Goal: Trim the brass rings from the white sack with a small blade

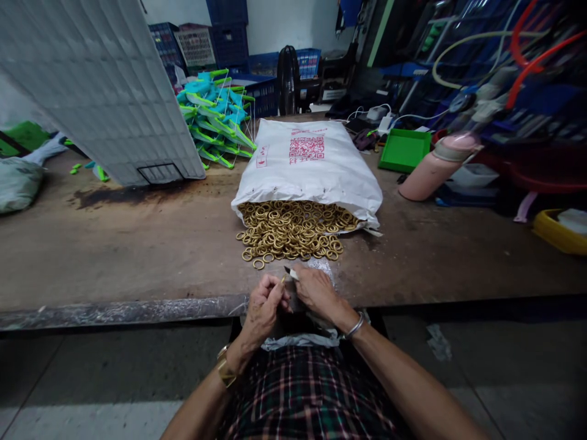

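Just over the table's front edge, my left hand pinches a gold-coloured ring, seen nearly edge-on. Close beside it, my right hand is closed around a small knife with a dark tip and a pale lower part; the tip points toward the ring. Whether blade and ring touch, I cannot tell. Ahead of both hands, a heap of gold-coloured rings spills from the open mouth of a white sack printed with a red code. A few rings lie loose at the heap's near side.
A grey ribbed panel leans at the left, near teal and green plastic parts. On the right stand a green tray, a pink bottle and a yellow container. The wooden table ends just before my body.
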Action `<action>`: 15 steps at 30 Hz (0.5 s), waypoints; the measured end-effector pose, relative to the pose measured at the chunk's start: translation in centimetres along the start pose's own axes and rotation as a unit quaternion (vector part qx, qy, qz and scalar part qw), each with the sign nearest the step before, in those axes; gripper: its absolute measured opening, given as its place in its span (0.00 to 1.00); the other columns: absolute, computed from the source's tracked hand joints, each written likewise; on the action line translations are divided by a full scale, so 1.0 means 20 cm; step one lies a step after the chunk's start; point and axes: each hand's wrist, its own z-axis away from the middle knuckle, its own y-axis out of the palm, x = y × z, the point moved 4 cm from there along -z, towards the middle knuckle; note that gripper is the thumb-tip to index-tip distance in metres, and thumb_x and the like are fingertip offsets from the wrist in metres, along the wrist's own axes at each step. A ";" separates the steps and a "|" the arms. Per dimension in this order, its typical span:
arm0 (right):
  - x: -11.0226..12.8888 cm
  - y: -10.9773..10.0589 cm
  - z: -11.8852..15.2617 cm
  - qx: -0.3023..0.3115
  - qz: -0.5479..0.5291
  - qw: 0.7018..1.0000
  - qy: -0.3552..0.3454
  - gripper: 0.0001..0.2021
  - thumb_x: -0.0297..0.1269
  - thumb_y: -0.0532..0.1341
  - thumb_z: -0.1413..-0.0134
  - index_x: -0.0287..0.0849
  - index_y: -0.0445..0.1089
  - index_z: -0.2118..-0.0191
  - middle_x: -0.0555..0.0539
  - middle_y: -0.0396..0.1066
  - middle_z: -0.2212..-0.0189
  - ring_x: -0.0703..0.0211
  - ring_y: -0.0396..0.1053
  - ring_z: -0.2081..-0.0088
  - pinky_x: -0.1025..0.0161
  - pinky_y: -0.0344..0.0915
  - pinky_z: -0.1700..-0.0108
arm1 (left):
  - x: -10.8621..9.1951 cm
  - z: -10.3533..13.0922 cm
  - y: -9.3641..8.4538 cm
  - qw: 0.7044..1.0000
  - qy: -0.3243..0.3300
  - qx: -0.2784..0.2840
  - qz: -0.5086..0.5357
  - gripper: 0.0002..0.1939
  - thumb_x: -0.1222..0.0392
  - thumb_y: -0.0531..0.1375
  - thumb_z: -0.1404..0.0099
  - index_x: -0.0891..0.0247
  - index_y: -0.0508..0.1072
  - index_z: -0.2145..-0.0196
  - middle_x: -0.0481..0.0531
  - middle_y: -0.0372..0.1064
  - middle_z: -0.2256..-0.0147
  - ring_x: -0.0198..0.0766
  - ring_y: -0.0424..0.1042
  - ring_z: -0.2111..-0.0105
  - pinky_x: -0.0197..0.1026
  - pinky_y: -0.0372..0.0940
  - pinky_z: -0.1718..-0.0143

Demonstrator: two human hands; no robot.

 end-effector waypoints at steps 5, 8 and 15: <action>-0.05 0.01 -0.04 -0.048 -0.156 0.986 0.023 0.08 0.30 0.49 0.51 0.40 0.64 0.71 0.49 0.65 0.80 0.63 0.59 0.78 0.66 0.48 0.75 | -0.07 0.01 0.03 0.993 -0.020 0.028 0.111 0.16 0.49 0.60 0.46 0.63 0.61 0.74 0.44 0.63 0.78 0.28 0.62 0.81 0.36 0.64 0.77; -0.01 0.02 -0.03 -0.023 -0.368 0.927 0.067 0.11 0.36 0.48 0.49 0.41 0.61 0.78 0.52 0.61 0.83 0.67 0.57 0.80 0.69 0.51 0.77 | -0.07 -0.01 0.02 0.981 -0.049 0.017 0.185 0.16 0.50 0.62 0.48 0.62 0.60 0.74 0.44 0.63 0.79 0.28 0.61 0.82 0.35 0.62 0.79; 0.11 0.07 0.01 0.099 -0.589 0.794 0.112 0.13 0.45 0.51 0.49 0.41 0.61 0.75 0.56 0.60 0.83 0.73 0.44 0.87 0.71 0.41 0.85 | -0.01 -0.02 -0.02 0.975 -0.097 -0.008 0.202 0.17 0.48 0.60 0.47 0.65 0.63 0.71 0.45 0.63 0.80 0.28 0.60 0.83 0.32 0.58 0.83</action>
